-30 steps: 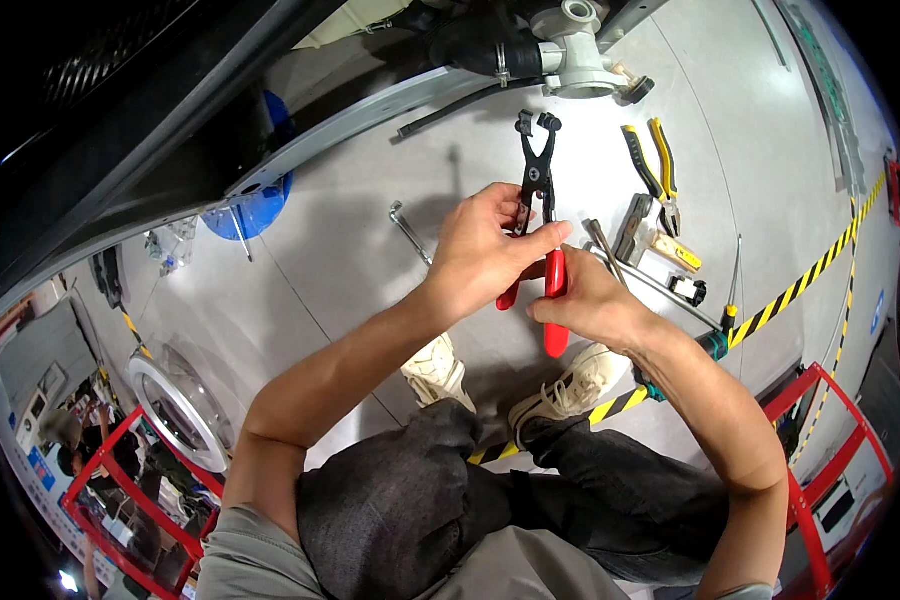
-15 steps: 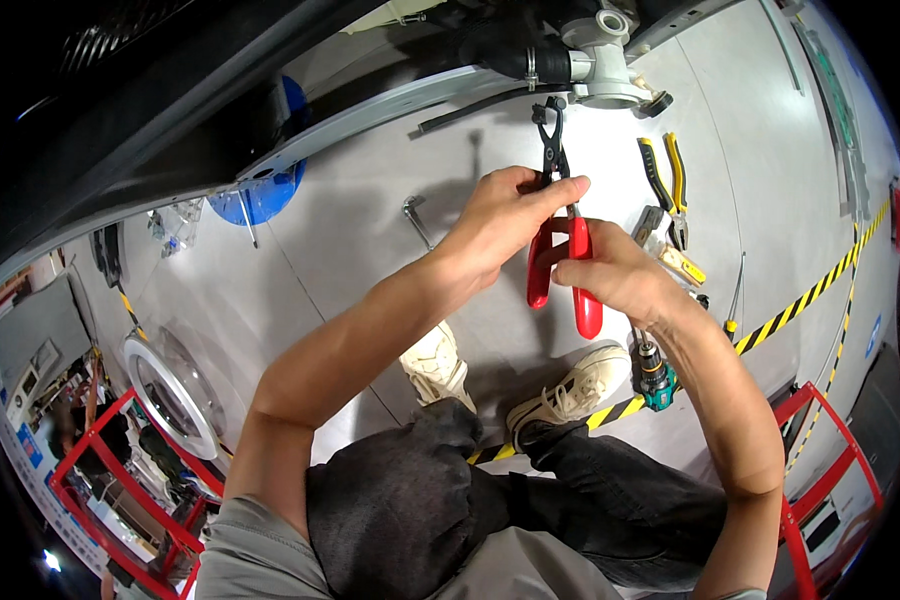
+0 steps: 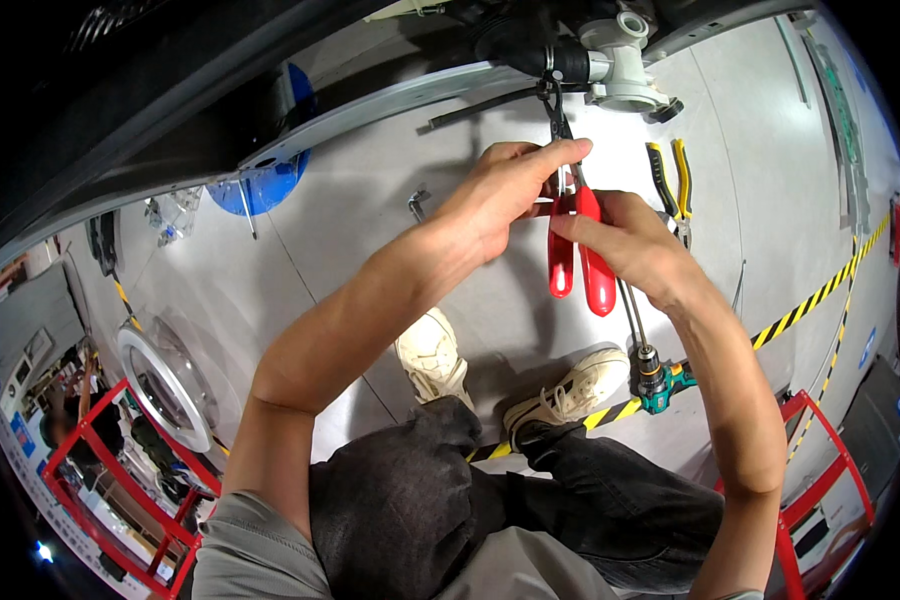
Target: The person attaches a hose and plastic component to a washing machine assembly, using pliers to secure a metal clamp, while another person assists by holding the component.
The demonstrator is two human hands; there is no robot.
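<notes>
Both of my hands are closed on a pair of hose clamp pliers with red handles and dark jaws. My left hand grips them near the pivot, thumb stretched along the tool. Lower down, my right hand is wrapped round the red handles, which stand a little apart. The jaws reach up to the hose clamp on a black rubber hose; whether they grip it I cannot tell. That hose runs into a pale plastic pump housing with a dark round knob.
Yellow-and-black pliers lie on the floor to the right, with a teal cordless drill nearer me. A metal wrench lies left of my hands. A round glass door is at the left. A metal edge crosses above.
Both hands have moved the red-handled pliers up and slightly right, bringing the jaws from below the hose to the hose clamp. The handles look closer together.
</notes>
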